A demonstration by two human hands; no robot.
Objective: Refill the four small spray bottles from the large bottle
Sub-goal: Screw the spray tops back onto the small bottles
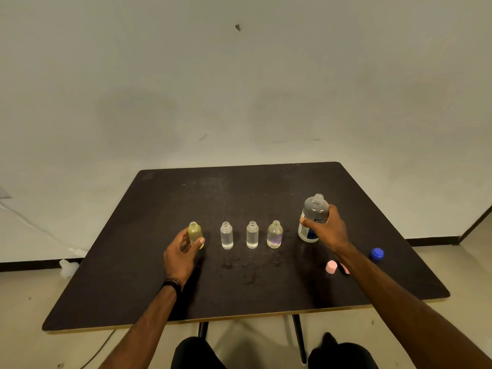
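Left hand [183,253] wraps the yellowish small open-necked bottle [195,234] at the row's left end, right hand [328,230] grips the uncapped large clear labelled bottle [314,218] standing on the dark table [239,294] — pour slowly, neck to neck.

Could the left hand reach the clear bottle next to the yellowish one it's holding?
Probably yes. The left hand grips the yellowish bottle, and the clear bottle stands just to its right with bare table between, but the hand would have to let go first.
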